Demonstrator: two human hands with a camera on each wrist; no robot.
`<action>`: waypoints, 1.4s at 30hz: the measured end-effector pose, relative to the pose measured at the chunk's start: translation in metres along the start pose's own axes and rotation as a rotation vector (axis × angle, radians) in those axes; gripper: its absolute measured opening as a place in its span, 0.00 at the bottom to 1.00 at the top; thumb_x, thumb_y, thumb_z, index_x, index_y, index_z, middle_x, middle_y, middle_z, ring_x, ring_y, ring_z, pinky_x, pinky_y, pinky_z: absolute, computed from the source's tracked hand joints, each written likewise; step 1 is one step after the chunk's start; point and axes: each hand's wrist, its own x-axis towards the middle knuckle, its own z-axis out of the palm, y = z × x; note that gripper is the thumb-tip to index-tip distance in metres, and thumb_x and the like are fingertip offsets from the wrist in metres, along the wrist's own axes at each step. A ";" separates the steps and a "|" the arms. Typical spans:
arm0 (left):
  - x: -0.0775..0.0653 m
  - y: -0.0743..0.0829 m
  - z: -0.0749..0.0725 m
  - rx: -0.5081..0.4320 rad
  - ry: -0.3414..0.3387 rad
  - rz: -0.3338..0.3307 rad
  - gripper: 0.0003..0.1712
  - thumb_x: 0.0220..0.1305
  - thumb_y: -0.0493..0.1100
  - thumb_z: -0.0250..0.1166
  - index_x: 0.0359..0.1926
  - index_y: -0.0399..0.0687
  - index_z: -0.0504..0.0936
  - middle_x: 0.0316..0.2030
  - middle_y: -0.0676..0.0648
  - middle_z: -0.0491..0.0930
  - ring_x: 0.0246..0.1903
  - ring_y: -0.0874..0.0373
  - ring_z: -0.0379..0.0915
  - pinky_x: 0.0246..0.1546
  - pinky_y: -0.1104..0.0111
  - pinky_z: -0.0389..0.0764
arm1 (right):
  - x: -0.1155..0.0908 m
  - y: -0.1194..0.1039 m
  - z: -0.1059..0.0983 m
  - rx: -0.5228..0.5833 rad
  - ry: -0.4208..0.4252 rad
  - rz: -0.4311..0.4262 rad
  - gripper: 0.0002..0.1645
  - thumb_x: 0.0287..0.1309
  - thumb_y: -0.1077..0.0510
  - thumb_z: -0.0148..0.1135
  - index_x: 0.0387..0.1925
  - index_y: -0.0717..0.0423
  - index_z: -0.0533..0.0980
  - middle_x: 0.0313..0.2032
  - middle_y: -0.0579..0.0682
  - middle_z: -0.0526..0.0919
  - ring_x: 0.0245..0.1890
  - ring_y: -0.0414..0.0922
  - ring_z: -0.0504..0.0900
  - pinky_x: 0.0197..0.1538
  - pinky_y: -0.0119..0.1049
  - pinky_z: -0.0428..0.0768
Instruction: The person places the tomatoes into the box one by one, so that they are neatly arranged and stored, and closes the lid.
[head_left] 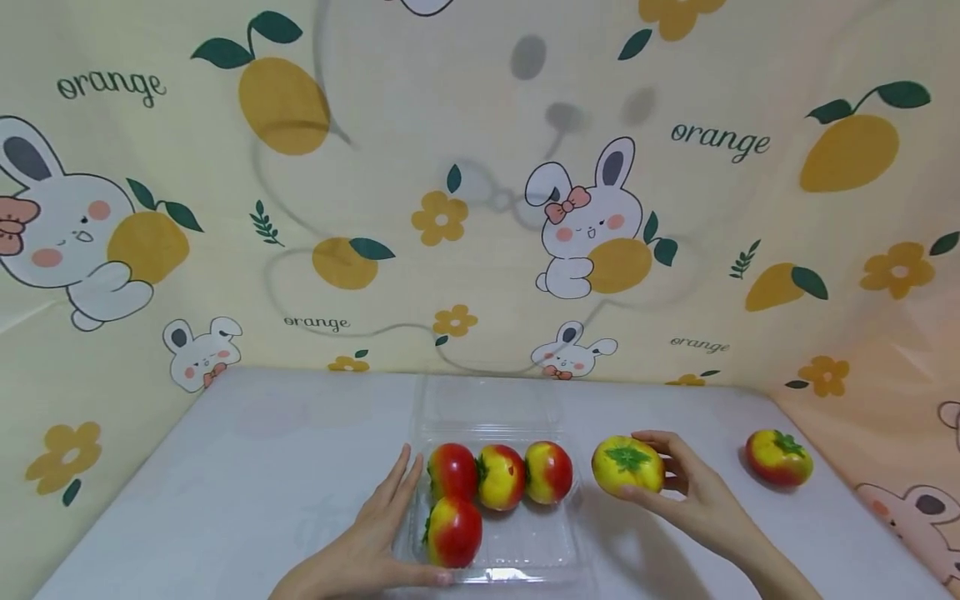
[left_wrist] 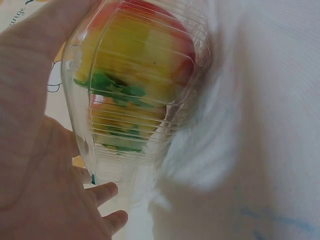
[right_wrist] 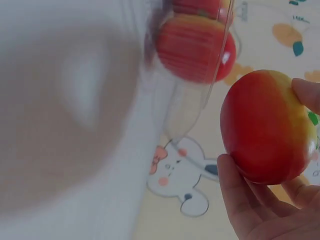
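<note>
My right hand [head_left: 705,500] holds a yellow and red persimmon [head_left: 618,479] between thumb and fingers, above the table and just right of a clear plastic box [head_left: 532,546]. Its green leafy cap faces the head camera; in the right wrist view its red side shows. The box stands with its lid [head_left: 487,404] folded back. Inside, persimmons form a back row of three, with another persimmon [head_left: 454,533] at the front left. My left hand [head_left: 360,537] rests against the box's left side, fingers extended along the wall and thumb at the front edge.
Another persimmon [head_left: 778,458] lies on the white table [head_left: 247,467] at the right. A cream backdrop [head_left: 480,275] printed with rabbits and oranges rises behind the table and along its sides.
</note>
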 end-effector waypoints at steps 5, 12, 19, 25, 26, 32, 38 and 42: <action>0.000 0.000 0.000 0.004 -0.001 0.011 0.70 0.41 0.71 0.71 0.76 0.58 0.39 0.76 0.48 0.28 0.71 0.35 0.41 0.51 0.29 0.66 | 0.002 -0.009 0.007 0.010 -0.013 -0.025 0.39 0.52 0.46 0.71 0.62 0.49 0.65 0.58 0.55 0.72 0.48 0.46 0.77 0.45 0.26 0.79; 0.000 0.000 0.000 0.010 0.003 0.019 0.70 0.41 0.71 0.71 0.76 0.58 0.39 0.76 0.48 0.28 0.71 0.35 0.40 0.52 0.29 0.65 | 0.002 -0.016 0.016 0.028 -0.011 -0.106 0.38 0.51 0.48 0.71 0.62 0.48 0.67 0.59 0.53 0.73 0.47 0.44 0.77 0.45 0.25 0.79; 0.002 0.000 0.001 -0.017 0.000 -0.003 0.70 0.40 0.70 0.71 0.76 0.58 0.39 0.76 0.48 0.29 0.71 0.35 0.41 0.50 0.30 0.68 | 0.000 -0.019 0.024 0.018 -0.003 -0.224 0.35 0.50 0.48 0.72 0.60 0.43 0.71 0.55 0.48 0.75 0.47 0.38 0.75 0.45 0.26 0.80; 0.000 0.000 0.000 0.003 0.007 0.034 0.70 0.41 0.70 0.71 0.76 0.57 0.39 0.76 0.48 0.29 0.71 0.36 0.40 0.52 0.29 0.65 | 0.000 -0.024 0.028 0.010 -0.017 -0.241 0.34 0.50 0.47 0.72 0.60 0.40 0.72 0.52 0.46 0.75 0.45 0.36 0.74 0.46 0.27 0.80; 0.000 0.000 0.000 0.006 0.006 0.037 0.70 0.41 0.70 0.71 0.76 0.57 0.39 0.76 0.48 0.29 0.71 0.36 0.40 0.52 0.29 0.64 | 0.000 -0.025 0.029 0.013 -0.023 -0.239 0.34 0.51 0.47 0.72 0.60 0.40 0.72 0.52 0.46 0.75 0.46 0.37 0.74 0.46 0.27 0.80; 0.003 0.001 -0.001 -0.011 0.000 0.000 0.71 0.39 0.70 0.72 0.76 0.60 0.38 0.76 0.47 0.30 0.70 0.34 0.43 0.50 0.29 0.67 | 0.000 -0.029 0.031 0.014 -0.042 -0.259 0.35 0.50 0.46 0.72 0.60 0.40 0.72 0.51 0.46 0.75 0.46 0.40 0.75 0.46 0.27 0.80; 0.003 0.001 -0.001 -0.026 -0.002 -0.008 0.72 0.38 0.69 0.72 0.76 0.61 0.38 0.76 0.46 0.29 0.70 0.33 0.42 0.49 0.29 0.66 | 0.001 -0.032 0.036 0.034 -0.056 -0.344 0.36 0.49 0.48 0.73 0.60 0.41 0.71 0.53 0.47 0.77 0.46 0.36 0.75 0.45 0.28 0.81; 0.003 0.001 -0.001 -0.022 -0.004 -0.008 0.72 0.38 0.70 0.72 0.76 0.61 0.38 0.76 0.47 0.30 0.70 0.33 0.42 0.49 0.29 0.67 | 0.001 -0.033 0.040 0.050 -0.077 -0.400 0.35 0.50 0.49 0.73 0.59 0.47 0.70 0.55 0.48 0.77 0.48 0.36 0.76 0.45 0.28 0.82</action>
